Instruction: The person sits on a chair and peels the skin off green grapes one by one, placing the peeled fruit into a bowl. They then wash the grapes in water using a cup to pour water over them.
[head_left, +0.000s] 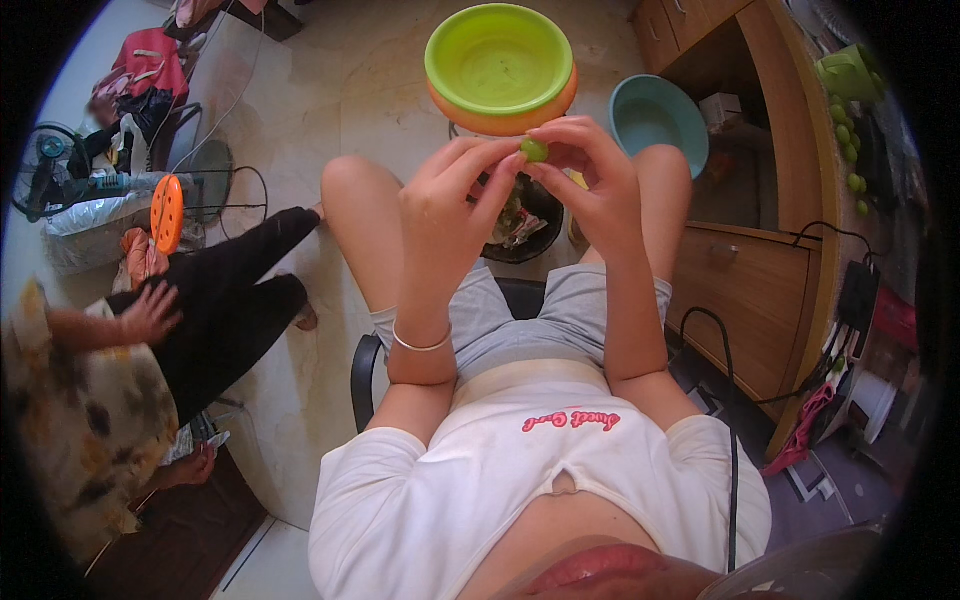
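Note:
A small round green fruit, likely a grape (534, 150), is pinched between the fingertips of both my hands, held up above my lap. My left hand (461, 184) wears a bangle at the wrist and touches the fruit's left side with thumb and fingers. From the other side, my right hand (589, 165) grips the same fruit with its thumb and fingers. Beneath the hands, partly covered by them, stands a dark bin (553, 244) with scraps inside. Just beyond the fingers, a lime-green basin (502, 64) rests on top of an orange one (487, 120).
A teal basin (660, 124) stands by the wooden cabinet (739, 292) at the right. Green fruits (844, 135) lie on the cabinet top near a green container (850, 73). Another person (97, 405) sits at the left, near an orange perforated disc (166, 214). A black cable (724, 337) runs beside my right arm.

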